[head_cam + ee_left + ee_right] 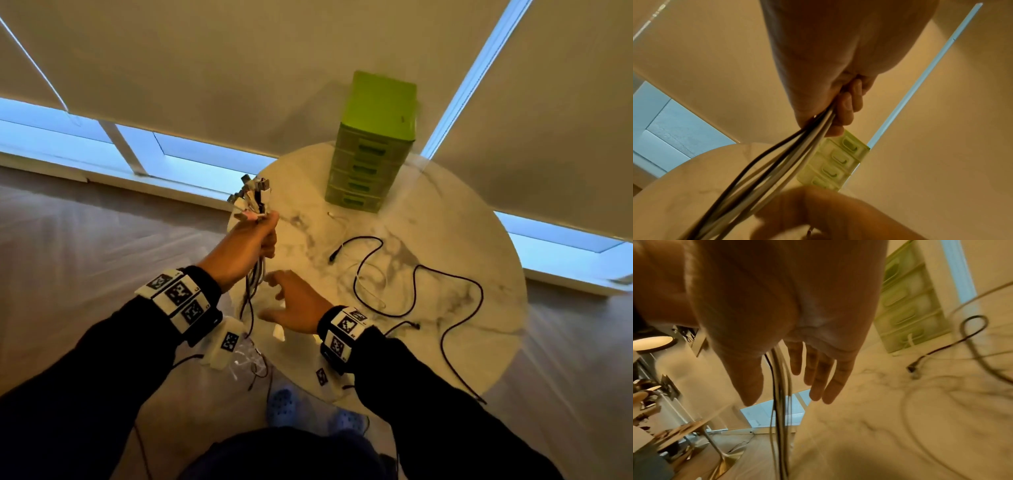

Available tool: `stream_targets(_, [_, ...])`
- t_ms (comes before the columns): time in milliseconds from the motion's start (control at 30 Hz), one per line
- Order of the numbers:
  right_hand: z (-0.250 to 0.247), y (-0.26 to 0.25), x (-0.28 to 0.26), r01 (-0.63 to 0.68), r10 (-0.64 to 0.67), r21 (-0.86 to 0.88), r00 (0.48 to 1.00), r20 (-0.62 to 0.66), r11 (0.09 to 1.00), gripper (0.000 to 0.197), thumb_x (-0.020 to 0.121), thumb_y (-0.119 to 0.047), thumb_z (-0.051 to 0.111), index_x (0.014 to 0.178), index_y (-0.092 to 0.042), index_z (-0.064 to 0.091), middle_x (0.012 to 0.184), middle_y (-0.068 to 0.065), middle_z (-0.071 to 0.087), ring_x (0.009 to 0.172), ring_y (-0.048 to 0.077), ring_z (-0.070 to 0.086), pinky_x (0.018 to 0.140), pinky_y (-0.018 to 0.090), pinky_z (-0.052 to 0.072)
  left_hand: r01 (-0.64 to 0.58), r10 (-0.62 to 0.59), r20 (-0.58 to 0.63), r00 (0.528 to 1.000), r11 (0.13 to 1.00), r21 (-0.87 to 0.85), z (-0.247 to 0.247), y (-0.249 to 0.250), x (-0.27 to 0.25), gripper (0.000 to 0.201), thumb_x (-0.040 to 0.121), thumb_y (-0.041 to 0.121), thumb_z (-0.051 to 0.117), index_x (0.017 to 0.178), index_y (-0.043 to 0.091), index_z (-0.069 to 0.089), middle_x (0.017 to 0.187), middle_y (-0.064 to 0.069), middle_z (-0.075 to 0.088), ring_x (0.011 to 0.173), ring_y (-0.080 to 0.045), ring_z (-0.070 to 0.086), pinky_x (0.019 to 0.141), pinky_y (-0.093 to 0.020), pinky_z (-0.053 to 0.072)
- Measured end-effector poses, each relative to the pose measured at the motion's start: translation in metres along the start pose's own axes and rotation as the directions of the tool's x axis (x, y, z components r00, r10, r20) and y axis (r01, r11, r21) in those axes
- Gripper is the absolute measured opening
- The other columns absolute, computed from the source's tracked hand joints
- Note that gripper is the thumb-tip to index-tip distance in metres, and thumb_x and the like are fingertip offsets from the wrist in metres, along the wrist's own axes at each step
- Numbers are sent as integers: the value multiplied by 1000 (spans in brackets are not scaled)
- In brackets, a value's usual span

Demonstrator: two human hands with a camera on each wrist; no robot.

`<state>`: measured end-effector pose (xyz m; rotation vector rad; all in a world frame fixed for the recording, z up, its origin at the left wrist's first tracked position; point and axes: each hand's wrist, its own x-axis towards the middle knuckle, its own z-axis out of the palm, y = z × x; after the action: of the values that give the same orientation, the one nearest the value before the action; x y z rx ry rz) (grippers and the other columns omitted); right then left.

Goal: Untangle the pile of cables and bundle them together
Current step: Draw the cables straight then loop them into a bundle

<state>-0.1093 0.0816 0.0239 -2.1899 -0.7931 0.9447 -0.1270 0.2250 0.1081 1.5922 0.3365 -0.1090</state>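
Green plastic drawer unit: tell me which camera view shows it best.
The head view: the green plastic drawer unit stands whole and sharp on the round marble table. The left wrist view catches only some drawers past the cables; the right wrist view shows it blurred and cropped.

The round table top (pixel 428 219) is white marble with grey veins. The small plastic drawer tower (pixel 373 150) is bright green. The thin loose cable (pixel 445 274) on the table is black. The held bunch of cables (pixel 764 170) mixes black, white and grey. The wrist bands (pixel 181 298) carry black-and-white square patterns.
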Motion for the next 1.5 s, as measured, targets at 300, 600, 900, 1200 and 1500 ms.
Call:
stream_targets(300, [-13,129,-103,-528,544,-312,838,-39,790,48,90,-62,57,100,-15,58,111,13,63,104,32,61,73,33,41,54,-64,121,991,995,90,64,-23,24,37,106,37,46,72,22,43,60,12,40,61,-12,38,72,-37,35])
stream_targets(600, [14,153,-107,-605,597,-42,794,-117,795,34,97,-41,49,115,-12,50,116,17,61,99,37,61,72,35,42,85,-110,192,975,987,134,106,-32,27,40,106,36,45,70,22,36,62,9,34,58,-11,32,66,-31,34])
stream_targets(900, [-66,170,-90,-522,505,-147,852,-139,840,16,95,-33,53,94,-19,48,106,13,59,88,25,52,72,32,37,127,-131,70,989,990,57,95,-33,25,40,105,38,48,69,21,41,62,8,38,62,-14,37,75,-40,36])
stream_targets(1200, [-18,113,-44,-14,56,-317,991,123,948,18,93,-34,57,101,-20,49,102,7,59,88,29,56,76,44,50,154,-158,-48,986,985,-74,78,-46,10,35,107,31,45,74,21,42,59,10,37,58,-10,37,68,-33,37])
stream_targets(1500, [3,133,-26,-63,153,-360,962,227,931,19,96,-15,53,115,-14,53,110,18,62,99,37,60,83,39,49,160,-174,-142,974,982,-105,62,-52,-9,35,107,31,43,74,19,43,58,10,39,58,-9,39,72,-34,41])
